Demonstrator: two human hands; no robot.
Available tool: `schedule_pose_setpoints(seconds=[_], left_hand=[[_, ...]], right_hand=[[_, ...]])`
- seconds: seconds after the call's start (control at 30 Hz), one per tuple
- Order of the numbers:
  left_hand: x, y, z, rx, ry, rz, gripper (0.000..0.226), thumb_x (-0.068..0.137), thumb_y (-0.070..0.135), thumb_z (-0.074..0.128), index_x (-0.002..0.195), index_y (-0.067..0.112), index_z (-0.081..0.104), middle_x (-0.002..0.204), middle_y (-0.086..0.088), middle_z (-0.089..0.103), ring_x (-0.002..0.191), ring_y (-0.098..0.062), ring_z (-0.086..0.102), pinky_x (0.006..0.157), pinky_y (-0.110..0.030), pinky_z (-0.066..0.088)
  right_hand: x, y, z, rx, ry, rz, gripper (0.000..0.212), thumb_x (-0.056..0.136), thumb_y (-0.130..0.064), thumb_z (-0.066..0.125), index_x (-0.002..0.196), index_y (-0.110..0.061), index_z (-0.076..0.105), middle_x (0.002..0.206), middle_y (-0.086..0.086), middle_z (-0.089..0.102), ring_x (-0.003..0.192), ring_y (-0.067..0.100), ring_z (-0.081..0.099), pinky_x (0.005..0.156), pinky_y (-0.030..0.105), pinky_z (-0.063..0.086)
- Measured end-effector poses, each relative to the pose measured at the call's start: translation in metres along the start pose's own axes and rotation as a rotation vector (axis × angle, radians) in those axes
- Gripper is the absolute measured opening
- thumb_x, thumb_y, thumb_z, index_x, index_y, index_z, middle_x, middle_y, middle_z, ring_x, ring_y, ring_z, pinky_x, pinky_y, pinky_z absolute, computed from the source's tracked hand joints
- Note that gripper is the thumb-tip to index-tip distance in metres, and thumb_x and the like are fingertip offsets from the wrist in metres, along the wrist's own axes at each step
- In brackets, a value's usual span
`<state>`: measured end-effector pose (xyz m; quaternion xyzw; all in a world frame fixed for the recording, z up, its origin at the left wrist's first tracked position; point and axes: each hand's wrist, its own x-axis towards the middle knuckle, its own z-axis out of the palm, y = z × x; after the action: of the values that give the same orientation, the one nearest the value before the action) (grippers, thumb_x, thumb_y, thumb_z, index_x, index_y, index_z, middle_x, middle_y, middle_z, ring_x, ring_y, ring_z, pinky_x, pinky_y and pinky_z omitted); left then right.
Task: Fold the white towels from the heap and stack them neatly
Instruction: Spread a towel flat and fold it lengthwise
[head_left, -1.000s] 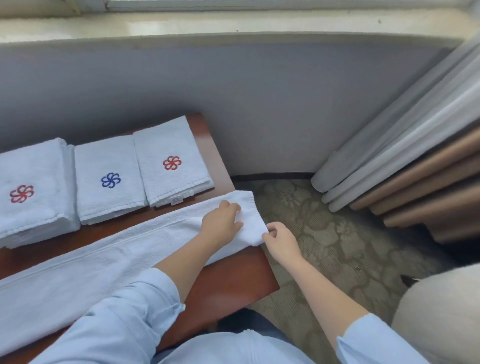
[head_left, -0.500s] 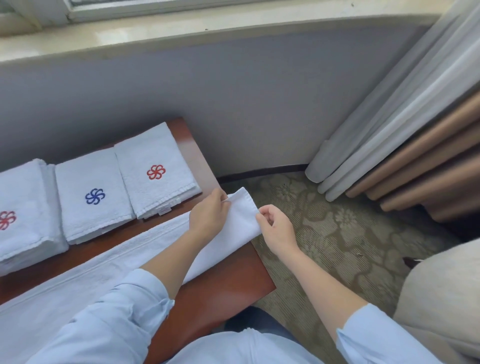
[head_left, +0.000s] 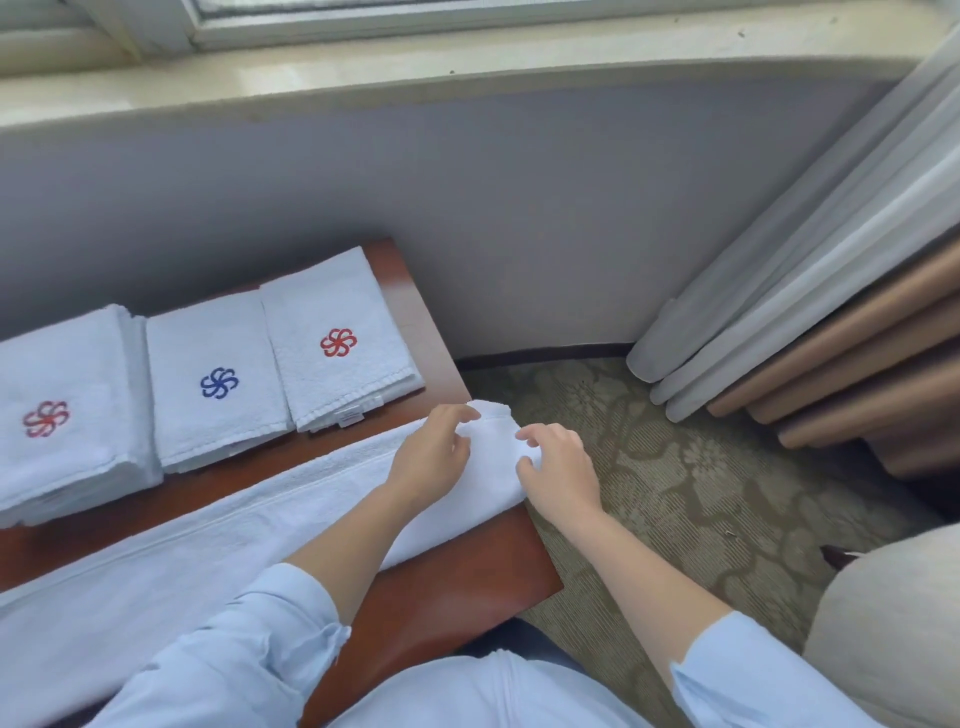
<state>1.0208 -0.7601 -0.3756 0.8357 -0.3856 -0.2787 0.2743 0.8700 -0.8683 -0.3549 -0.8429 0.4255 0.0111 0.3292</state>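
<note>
Long towel (head_left: 197, 556): white, folded lengthwise into strip, lying slantwise across tabletop (head_left: 457, 587), right end at tabletop's right edge. Left hand (head_left: 434, 457) rests on that end, fingers curled, pinching far corner. Right hand (head_left: 558, 470) just beside it, fingers curled round near corner of same end. Behind long towel, in row: folded towel with red flower (head_left: 337, 338), folded towel with blue flower (head_left: 218, 384), thicker stack with red flower (head_left: 57, 415). Right of long towel: patterned carpet (head_left: 675, 493), curtains (head_left: 831, 322).
</note>
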Motion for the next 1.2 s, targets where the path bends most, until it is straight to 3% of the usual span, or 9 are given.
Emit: schedule_pose_setpoints(seconds=[0.23, 0.6, 0.8, 0.97, 1.2], left_hand=[[-0.062, -0.049, -0.032, -0.022, 0.14, -0.206, 0.031, 0.095, 0.02, 0.049, 0.12, 0.039, 0.052, 0.123, 0.025, 0.053, 0.091, 0.003, 0.055, 0.071, -0.02, 0.039], [-0.187, -0.145, -0.099, 0.047, 0.343, -0.484, 0.032, 0.094, 0.022, 0.051, 0.125, 0.032, 0.054, 0.134, 0.015, 0.051, 0.116, -0.008, 0.054, 0.087, -0.027, 0.044], [-0.251, -0.206, -0.144, 0.125, 0.374, -0.611, 0.035, 0.094, 0.021, 0.052, 0.129, 0.027, 0.053, 0.136, 0.006, 0.049, 0.119, -0.016, 0.052, 0.093, -0.034, 0.044], [-0.292, -0.262, -0.181, 0.209, 0.412, -0.684, 0.036, 0.094, 0.025, 0.054, 0.13, 0.027, 0.052, 0.135, 0.005, 0.049, 0.124, -0.015, 0.047, 0.098, -0.03, 0.04], [-0.325, -0.326, -0.207, 0.202, 0.332, -0.706, 0.055, 0.094, 0.025, 0.055, 0.145, 0.02, 0.036, 0.145, 0.002, 0.038, 0.134, -0.02, 0.038, 0.105, -0.035, 0.038]], right_hand=[[-0.002, -0.061, 0.041, -0.156, -0.167, -0.315, 0.04, 0.091, -0.021, 0.055, 0.131, -0.022, 0.056, 0.133, -0.006, 0.055, 0.126, 0.018, 0.045, 0.102, 0.032, 0.038], [-0.039, -0.178, 0.129, -0.384, -0.374, -0.738, 0.048, 0.089, -0.024, 0.054, 0.136, -0.021, 0.051, 0.137, -0.001, 0.049, 0.128, 0.019, 0.043, 0.103, 0.029, 0.034], [-0.074, -0.242, 0.185, -0.423, -0.438, -0.801, 0.051, 0.089, -0.024, 0.053, 0.14, -0.021, 0.048, 0.142, -0.001, 0.045, 0.133, 0.019, 0.039, 0.108, 0.03, 0.031], [-0.102, -0.287, 0.232, -0.428, -0.461, -0.822, 0.051, 0.091, -0.024, 0.052, 0.141, -0.022, 0.045, 0.145, -0.002, 0.043, 0.135, 0.019, 0.037, 0.109, 0.028, 0.029], [-0.124, -0.319, 0.284, -0.473, -0.437, -0.768, 0.052, 0.095, -0.03, 0.052, 0.146, -0.026, 0.04, 0.151, -0.001, 0.037, 0.138, 0.021, 0.034, 0.111, 0.03, 0.028]])
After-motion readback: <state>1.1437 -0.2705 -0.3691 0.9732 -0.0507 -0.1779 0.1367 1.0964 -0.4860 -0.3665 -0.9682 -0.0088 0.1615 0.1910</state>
